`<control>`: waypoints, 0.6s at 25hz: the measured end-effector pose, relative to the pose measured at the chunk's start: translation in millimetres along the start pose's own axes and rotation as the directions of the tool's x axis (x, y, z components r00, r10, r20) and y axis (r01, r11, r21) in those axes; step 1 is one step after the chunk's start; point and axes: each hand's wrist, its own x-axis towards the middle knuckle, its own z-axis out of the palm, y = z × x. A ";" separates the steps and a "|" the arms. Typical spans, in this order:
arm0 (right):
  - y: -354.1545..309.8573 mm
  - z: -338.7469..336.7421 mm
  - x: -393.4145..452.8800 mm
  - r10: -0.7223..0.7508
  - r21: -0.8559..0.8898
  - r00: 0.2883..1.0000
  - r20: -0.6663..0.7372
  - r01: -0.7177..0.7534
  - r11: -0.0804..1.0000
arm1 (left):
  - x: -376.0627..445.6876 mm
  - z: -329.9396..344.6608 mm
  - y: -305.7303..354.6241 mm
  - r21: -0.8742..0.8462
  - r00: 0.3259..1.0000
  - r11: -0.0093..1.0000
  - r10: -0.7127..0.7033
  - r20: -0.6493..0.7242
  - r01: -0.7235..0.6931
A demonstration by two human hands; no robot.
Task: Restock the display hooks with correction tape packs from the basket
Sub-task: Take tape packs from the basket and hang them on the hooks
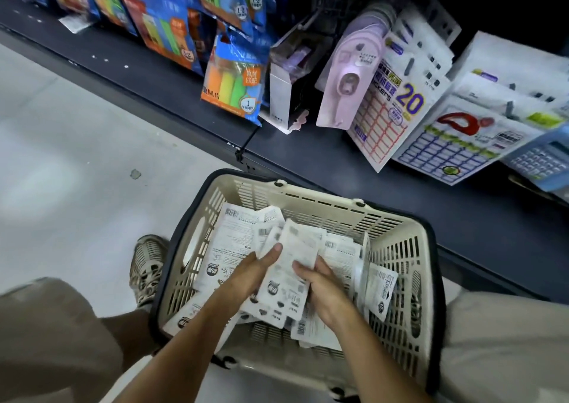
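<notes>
The correction tape packs are flat white cards printed with grey text, barcodes and dark logos, lying back side up in a loose heap inside the cream slatted basket. The heap covers most of the basket floor, thickest toward its left wall and middle, with a few packs leaning against the right wall. A small stack of packs is lifted above the heap at the basket's centre, held between both hands. The left hand grips the stack's left edge, thumb laid across the top card and fingers curled under. The right hand grips the right edge, thumb on top and fingers wrapped beneath. Beyond the basket's far rim, a lilac correction tape pack hangs on the dark display.
</notes>
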 end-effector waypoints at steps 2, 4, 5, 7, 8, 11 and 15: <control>-6.3 7.3 -3.0 -0.019 -0.219 0.994 0.106 0.042 0.975 | -3.0 -2.9 1.8 -0.006 0.999 0.999 0.038 -0.027 -0.038; -17.5 9.6 -7.9 -0.059 -0.334 0.991 0.118 0.095 0.938 | -6.1 -6.0 6.4 0.005 0.998 0.999 0.050 -0.036 -0.050; -25.2 7.9 -12.0 -0.092 -0.341 0.994 0.061 0.108 0.934 | -10.2 -6.8 13.2 0.009 0.998 0.999 0.052 -0.022 -0.052; -40.2 -2.8 -21.0 -0.178 -0.335 0.976 -0.128 0.126 0.934 | -21.6 -9.4 30.5 0.022 0.997 0.997 0.077 0.017 -0.077; -46.9 -10.5 -25.5 -0.187 -0.327 0.962 -0.199 0.115 0.938 | -29.3 -11.7 40.5 0.037 0.993 0.993 0.111 0.036 -0.113; -63.2 -15.0 -42.2 0.074 -0.231 0.995 -0.069 -0.088 0.969 | -54.6 -16.3 70.7 0.122 0.949 0.944 0.293 0.114 -0.306; -114.3 11.3 -81.7 0.155 -0.100 0.920 0.359 -0.127 0.987 | -101.9 -8.5 130.3 0.756 0.556 0.037 0.702 0.445 -0.653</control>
